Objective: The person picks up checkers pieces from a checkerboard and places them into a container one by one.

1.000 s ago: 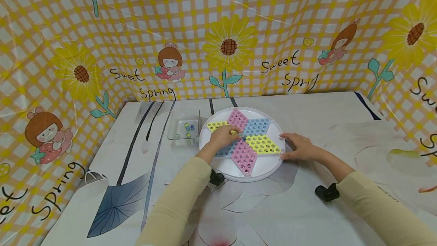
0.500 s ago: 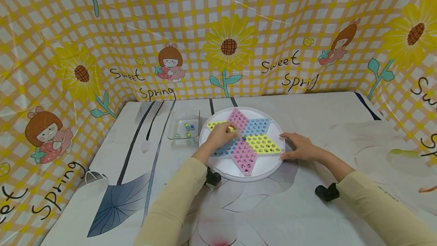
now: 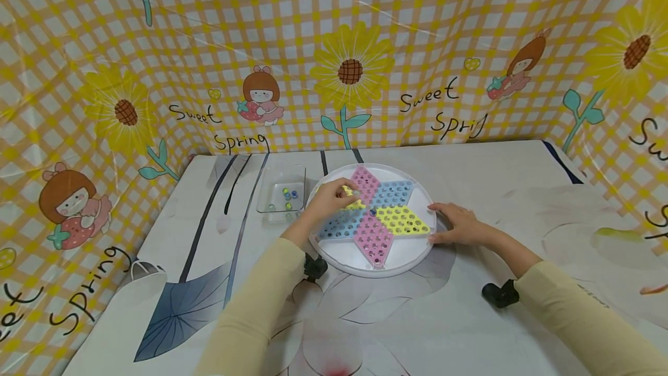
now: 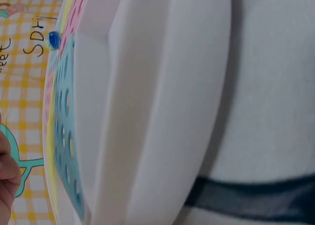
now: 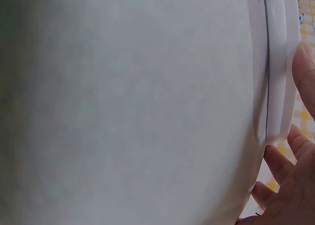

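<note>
A round white Chinese checkers board (image 3: 341, 259) lies on the table, its star in pink, yellow and blue holes. One dark blue marble (image 3: 373, 212) sits near the star's middle; the left wrist view shows the blue marble (image 4: 53, 40) standing above the holes. My left hand (image 3: 326, 202) is over the far-left yellow part, thumb and forefinger pinching what seems a small pale marble (image 3: 357, 192), hard to make out. My right hand (image 3: 459, 225) rests at the board's right rim, thumb and fingers spread along it, as the right wrist view also shows.
A clear plastic box (image 3: 266, 181) with several marbles (image 3: 289, 206) stands left of the board. A white cloth with printed leaves covers the table (image 3: 496, 173). Behind it hangs a yellow checked curtain (image 3: 292, 51). A black wrist camera (image 3: 500, 294) sits under the right sleeve.
My left hand has drawn back left from the star's middle, fingers still pinched, uncovering more blue holes. The dark blue marble stays in place. My right hand has not moved.
</note>
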{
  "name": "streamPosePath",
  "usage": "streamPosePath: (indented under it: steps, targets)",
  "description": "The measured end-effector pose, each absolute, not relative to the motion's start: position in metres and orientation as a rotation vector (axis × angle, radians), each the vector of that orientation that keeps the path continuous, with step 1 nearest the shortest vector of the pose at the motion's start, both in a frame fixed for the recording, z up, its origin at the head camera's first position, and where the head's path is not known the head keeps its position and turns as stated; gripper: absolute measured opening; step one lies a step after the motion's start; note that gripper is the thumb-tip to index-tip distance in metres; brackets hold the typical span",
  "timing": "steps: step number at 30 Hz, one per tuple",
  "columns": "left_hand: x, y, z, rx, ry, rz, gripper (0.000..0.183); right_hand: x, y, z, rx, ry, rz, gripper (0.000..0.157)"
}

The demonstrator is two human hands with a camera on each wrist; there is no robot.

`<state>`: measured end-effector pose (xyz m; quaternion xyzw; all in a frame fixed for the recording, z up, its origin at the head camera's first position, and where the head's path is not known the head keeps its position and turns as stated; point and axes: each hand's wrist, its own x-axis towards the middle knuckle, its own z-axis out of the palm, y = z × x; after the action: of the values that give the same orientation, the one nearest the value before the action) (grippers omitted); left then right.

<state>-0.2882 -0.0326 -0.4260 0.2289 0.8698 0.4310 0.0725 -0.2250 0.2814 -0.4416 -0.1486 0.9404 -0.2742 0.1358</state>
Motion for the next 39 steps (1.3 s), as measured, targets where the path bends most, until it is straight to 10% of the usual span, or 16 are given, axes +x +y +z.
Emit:
streamPosePath:
  steps: [39]
  targets:
    - [-0.296,-0.117,-0.403,0.447,2.722,1.395,0.024,-0.224,0.283,-0.439,-0.451,2.73,-0.788,0.084]
